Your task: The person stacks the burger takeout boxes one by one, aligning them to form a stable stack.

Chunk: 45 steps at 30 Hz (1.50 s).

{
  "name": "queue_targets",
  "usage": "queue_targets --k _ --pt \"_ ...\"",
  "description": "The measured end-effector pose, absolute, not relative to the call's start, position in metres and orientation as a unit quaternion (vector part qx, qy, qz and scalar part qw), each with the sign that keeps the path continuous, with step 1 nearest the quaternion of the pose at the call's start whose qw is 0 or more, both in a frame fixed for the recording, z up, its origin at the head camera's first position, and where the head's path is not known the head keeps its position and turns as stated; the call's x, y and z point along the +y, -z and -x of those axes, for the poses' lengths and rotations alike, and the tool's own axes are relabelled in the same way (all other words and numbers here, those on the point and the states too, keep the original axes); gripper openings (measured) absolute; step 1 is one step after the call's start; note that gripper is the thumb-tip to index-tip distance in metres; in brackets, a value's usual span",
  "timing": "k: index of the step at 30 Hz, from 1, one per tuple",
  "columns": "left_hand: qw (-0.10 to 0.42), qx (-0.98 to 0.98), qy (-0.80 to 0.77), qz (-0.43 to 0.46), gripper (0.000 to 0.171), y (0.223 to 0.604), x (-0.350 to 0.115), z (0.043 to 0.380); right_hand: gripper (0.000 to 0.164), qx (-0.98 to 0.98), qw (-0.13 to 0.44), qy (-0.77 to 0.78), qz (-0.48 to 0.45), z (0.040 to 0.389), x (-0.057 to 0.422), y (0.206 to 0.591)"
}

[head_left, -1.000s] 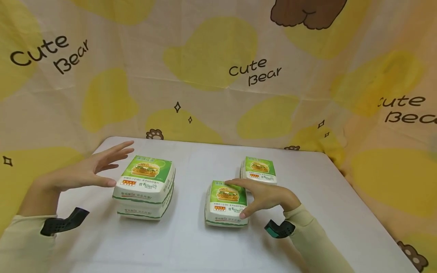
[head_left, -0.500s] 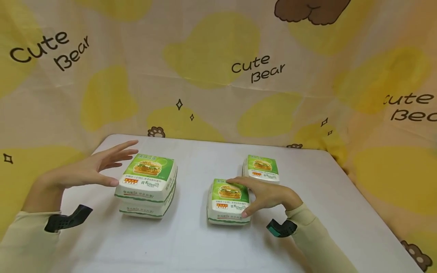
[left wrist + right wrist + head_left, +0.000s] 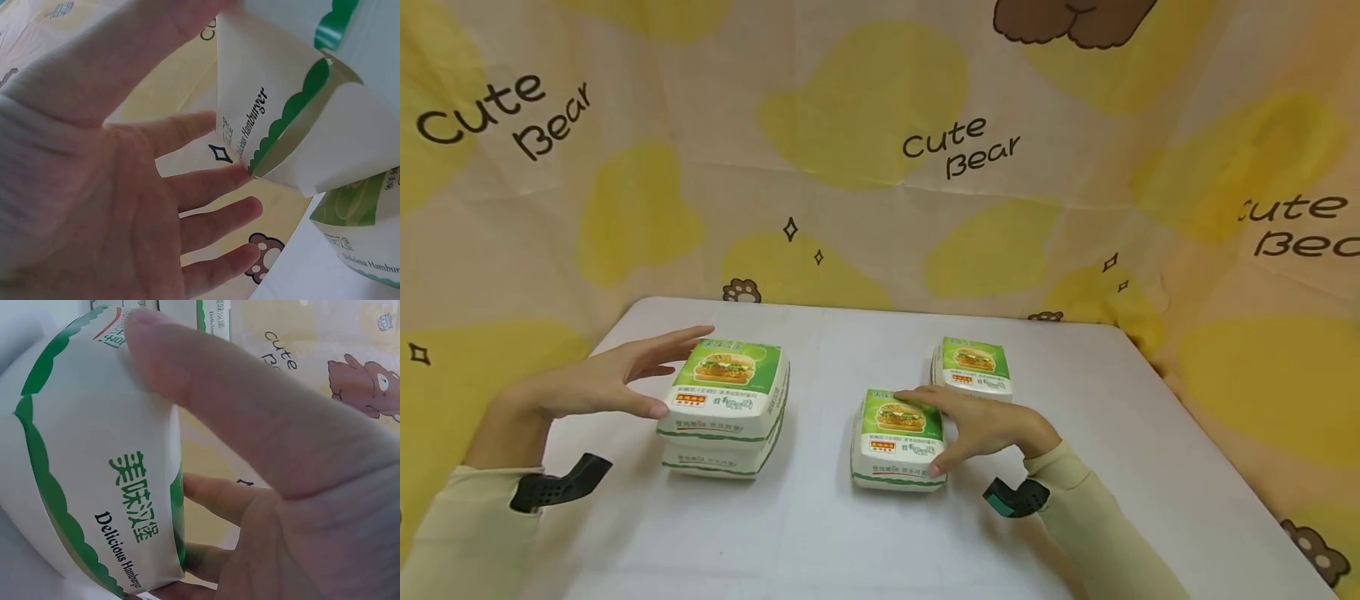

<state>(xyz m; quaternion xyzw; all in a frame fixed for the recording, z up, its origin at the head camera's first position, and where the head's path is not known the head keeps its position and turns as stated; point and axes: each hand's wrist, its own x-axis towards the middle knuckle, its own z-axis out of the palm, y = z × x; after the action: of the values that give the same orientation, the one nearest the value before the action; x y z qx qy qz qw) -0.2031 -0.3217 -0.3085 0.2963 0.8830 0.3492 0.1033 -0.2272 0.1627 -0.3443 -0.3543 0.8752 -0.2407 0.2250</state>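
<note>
Two paper burger boxes are stacked on the left, an upper one (image 3: 722,400) over a lower one (image 3: 711,460). My left hand (image 3: 591,379) reaches around the upper box's left side, thumb at its near corner and extended fingers at the far side. In the left wrist view, fingertips touch or nearly touch the upper box (image 3: 269,106), while the ring and little fingers stand apart from it. My right hand (image 3: 981,425) grips a single burger box (image 3: 880,467) on the table, thumb on its near side. The fingers behind that box (image 3: 100,481) are partly hidden.
Another burger box (image 3: 973,367) stands behind the right hand, its lower part partly covered. The white table (image 3: 812,542) ends at a printed yellow-and-cream cloth backdrop (image 3: 850,108). A black wrist camera (image 3: 561,483) sits on the left wrist, another wrist camera (image 3: 1017,498) on the right.
My left hand has moved right and closer, its fingers now at the upper box's far and near sides. The right hand stays on its box. The head view shifts slightly.
</note>
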Motion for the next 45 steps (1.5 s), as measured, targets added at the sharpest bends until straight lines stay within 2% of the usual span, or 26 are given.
queue_targets --k 6,19,30,40,45 --pt "0.106 0.887 -0.346 -0.286 0.09 0.311 -0.325 0.204 0.096 0.872 0.223 0.263 0.347 0.226 0.163 0.345" --pt "0.123 0.864 -0.392 -0.291 0.089 0.315 -0.336 0.207 0.087 0.864 0.16 0.343 0.333 0.226 0.145 0.337" --pt "0.126 0.863 -0.397 -0.284 0.088 0.315 -0.337 0.206 0.084 0.862 0.112 0.367 0.33 0.228 0.126 0.307" --pt "0.143 0.861 -0.4 -0.28 0.084 0.318 -0.337 0.209 0.08 0.838 0.083 0.394 0.368 0.232 0.103 0.286" --pt "0.135 0.859 -0.402 -0.286 0.084 0.318 -0.337 0.21 0.078 0.824 0.072 0.412 0.383 0.232 0.085 0.273"
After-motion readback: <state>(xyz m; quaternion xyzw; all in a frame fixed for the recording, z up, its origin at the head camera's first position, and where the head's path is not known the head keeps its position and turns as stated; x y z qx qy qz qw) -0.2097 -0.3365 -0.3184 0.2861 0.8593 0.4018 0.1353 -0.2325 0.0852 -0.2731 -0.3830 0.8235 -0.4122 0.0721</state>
